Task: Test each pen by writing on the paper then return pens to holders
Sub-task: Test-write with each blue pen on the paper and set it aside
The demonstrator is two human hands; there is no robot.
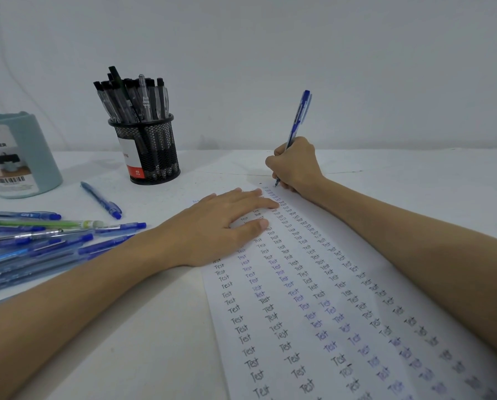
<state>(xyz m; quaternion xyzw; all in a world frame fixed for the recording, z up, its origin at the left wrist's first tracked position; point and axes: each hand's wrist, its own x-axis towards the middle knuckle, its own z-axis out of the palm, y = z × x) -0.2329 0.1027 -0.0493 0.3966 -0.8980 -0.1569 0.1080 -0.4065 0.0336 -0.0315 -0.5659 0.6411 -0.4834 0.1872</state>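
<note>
Right hand: the right hand (294, 166) has its fingers curled round a blue pen (298, 118), which stands tilted with the tip down on the far end of the paper (313, 298).
Left hand: the left hand (221, 226) lies flat on the paper's upper left part, fingers straight and close together, holding nothing.
Paper: a long white sheet on the desk (154, 313), covered in columns of the word "Test" in black and blue ink.
Black mesh holder: the black mesh holder (150, 148) stands upright behind the left hand, packed with black pens (134, 98).
Teal holder: a teal holder (22, 157) with a label sits at the far left.
Loose pens: a pile of blue pens (39, 249) lies at the left edge, a green pen (45, 224) among them.
Single pen: one more blue pen, a lone pen (101, 200), lies between the teal holder and the left hand.
</note>
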